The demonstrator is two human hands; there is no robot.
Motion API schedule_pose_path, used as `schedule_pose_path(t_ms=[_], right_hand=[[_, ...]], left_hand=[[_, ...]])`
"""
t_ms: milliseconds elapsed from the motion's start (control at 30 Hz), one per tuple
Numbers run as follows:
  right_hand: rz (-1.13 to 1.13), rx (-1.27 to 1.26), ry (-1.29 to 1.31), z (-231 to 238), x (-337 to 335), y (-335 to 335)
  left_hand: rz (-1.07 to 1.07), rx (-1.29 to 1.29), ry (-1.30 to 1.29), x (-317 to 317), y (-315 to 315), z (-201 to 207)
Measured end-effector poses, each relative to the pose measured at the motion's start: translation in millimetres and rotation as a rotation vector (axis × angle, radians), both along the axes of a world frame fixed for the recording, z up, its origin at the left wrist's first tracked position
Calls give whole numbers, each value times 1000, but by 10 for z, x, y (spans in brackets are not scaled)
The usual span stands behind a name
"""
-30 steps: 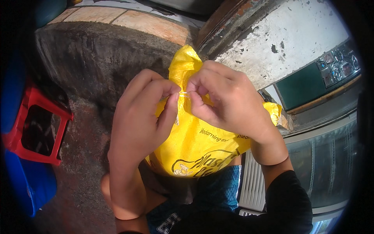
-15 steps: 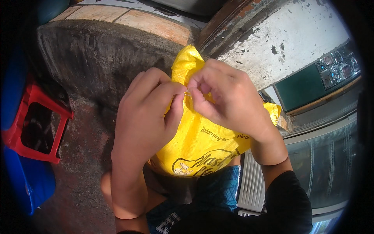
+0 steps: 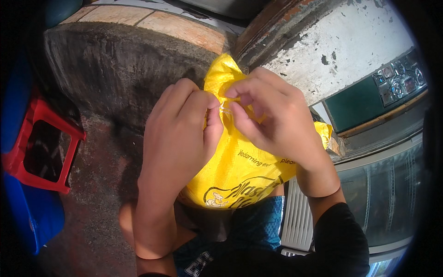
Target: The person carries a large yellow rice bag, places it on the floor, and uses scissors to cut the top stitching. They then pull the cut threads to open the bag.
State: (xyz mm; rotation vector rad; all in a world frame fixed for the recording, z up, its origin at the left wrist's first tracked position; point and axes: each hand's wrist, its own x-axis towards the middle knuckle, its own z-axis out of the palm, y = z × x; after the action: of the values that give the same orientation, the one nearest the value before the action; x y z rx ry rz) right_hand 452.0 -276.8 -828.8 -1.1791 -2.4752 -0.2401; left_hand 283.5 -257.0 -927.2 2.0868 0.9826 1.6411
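A bulging yellow woven plastic sack (image 3: pixel 230 171) with dark printing stands upright between my knees, its neck gathered and its top end pointing up and away. A thin, clear strip of plastic tie (image 3: pixel 224 108) crosses the gathered neck. My left hand (image 3: pixel 177 117) is closed, thumb and forefinger pinching at the left end of this tie. On the other side my right hand (image 3: pixel 274 117) hovers at the neck, thumb and forefinger parted around the tie's right end, the other fingers curled. Whether the right fingertips touch the sack is hard to see.
At the left a red plastic stool (image 3: pixel 44 145) stands by a blue plastic container (image 3: pixel 39 212). A dark curved concrete ledge (image 3: pixel 124 64) with a tiled top lies ahead. To the right are a peeling white wall (image 3: pixel 341 51) and a glass-fronted cabinet (image 3: pixel 392 194).
My right thumb and forefinger have parted, and more of the clear tie shows between my hands. My left hand has shifted slightly to the right, still pinching.
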Motion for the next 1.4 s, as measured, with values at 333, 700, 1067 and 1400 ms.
schedule_pose_path(t_ms=[333, 700, 1067, 1400], right_hand=[[-52, 43, -37, -117, -51, -18], [-60, 27, -89, -136, -54, 44], [-33, -137, -51, -73, 26, 74], [-11, -228, -12, -62, 76, 122]], left_hand=[[-66, -59, -52, 6, 14, -38], [-116, -83, -113, 10, 71, -97], [-122, 22, -86, -136, -2, 18], [-1, -18, -49, -27, -74, 44]])
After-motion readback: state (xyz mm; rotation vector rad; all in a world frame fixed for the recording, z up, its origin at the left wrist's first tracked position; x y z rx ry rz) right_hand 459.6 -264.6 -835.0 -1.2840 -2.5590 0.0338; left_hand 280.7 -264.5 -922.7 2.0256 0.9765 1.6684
